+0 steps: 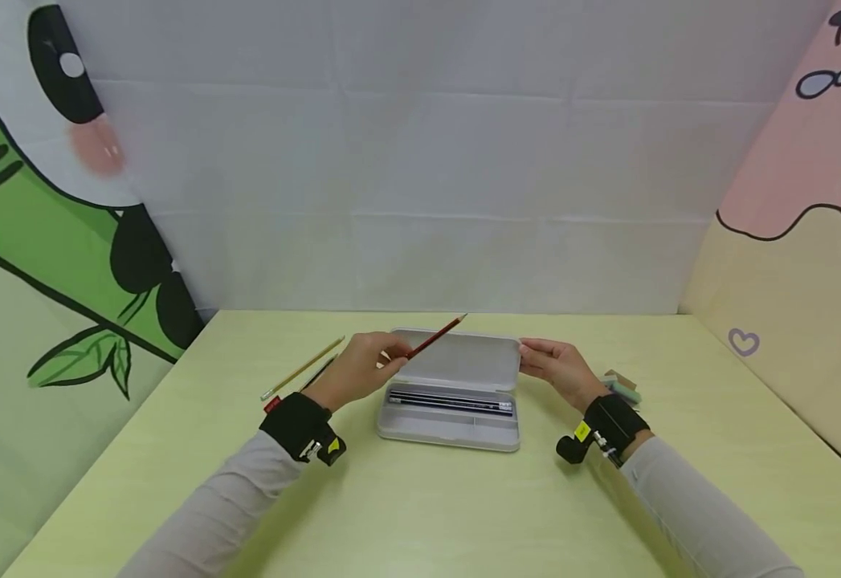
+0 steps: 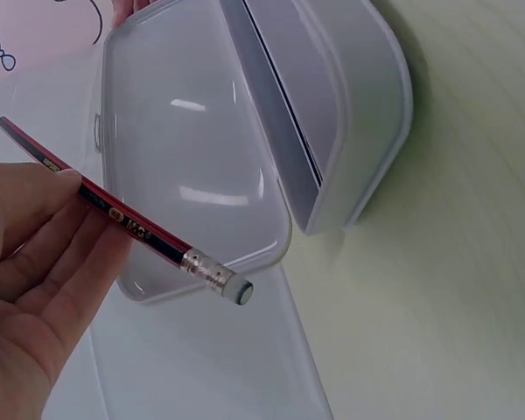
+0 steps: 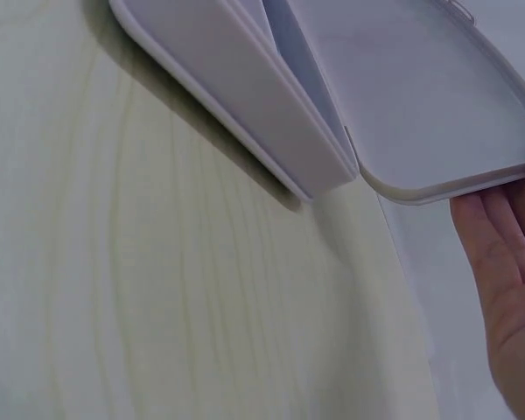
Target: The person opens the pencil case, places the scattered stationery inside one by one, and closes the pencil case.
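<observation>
My left hand (image 1: 362, 369) pinches a red-and-black pencil (image 1: 438, 335) between thumb and fingers, its sharpened tip pointing up and to the right. In the left wrist view, the pencil's eraser end (image 2: 219, 278) juts toward the camera, in front of the lid. A light grey pencil case (image 1: 427, 431) lies open on the table, its lid (image 1: 463, 361) raised at the back. Several dark pencils (image 1: 449, 400) lie lengthwise inside the case. My right hand (image 1: 561, 373) holds the lid's right edge; in the right wrist view its fingertips go behind the rim, and the thumb is hidden.
A yellow pencil (image 1: 304, 368) lies on the table (image 1: 420, 514) left of the case, with a dark pencil partly hidden by the left hand. Small green and brown blocks (image 1: 624, 387) sit behind the right wrist. A pale curtain (image 1: 434, 201) hangs beyond the table's far edge.
</observation>
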A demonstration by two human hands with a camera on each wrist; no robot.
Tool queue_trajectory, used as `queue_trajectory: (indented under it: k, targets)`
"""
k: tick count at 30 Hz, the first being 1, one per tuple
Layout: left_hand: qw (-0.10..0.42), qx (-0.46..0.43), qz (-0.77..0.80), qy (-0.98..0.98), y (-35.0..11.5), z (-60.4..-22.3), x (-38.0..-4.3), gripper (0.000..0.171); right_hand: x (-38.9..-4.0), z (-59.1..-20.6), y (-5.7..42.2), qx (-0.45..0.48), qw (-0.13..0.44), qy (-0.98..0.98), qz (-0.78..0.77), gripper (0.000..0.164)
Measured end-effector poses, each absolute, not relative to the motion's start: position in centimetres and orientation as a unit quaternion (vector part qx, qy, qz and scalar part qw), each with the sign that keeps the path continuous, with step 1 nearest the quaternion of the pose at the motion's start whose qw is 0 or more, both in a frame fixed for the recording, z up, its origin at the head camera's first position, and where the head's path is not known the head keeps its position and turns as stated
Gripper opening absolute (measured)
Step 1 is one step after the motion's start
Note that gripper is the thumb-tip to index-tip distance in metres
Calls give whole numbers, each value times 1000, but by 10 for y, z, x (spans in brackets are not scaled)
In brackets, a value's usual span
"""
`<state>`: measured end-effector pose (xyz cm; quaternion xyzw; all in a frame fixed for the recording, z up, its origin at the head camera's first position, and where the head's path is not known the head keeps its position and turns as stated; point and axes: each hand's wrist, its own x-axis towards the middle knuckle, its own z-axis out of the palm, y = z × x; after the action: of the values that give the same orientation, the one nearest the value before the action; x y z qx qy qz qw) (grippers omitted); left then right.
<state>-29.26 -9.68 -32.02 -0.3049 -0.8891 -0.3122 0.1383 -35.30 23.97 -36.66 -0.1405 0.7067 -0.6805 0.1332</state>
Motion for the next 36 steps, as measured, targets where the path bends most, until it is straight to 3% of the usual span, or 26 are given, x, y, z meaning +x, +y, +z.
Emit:
queue_trajectory:
  k: [11, 36]
  targets:
    - [74, -345, -281, -892, -75, -330, -300, 10, -359, -371, 240, -141, 131, 705, -683, 59]
    - [10, -368, -228, -902, -62, -340, -312, 8, -356, -369, 242, -133, 128, 714, -675, 55]
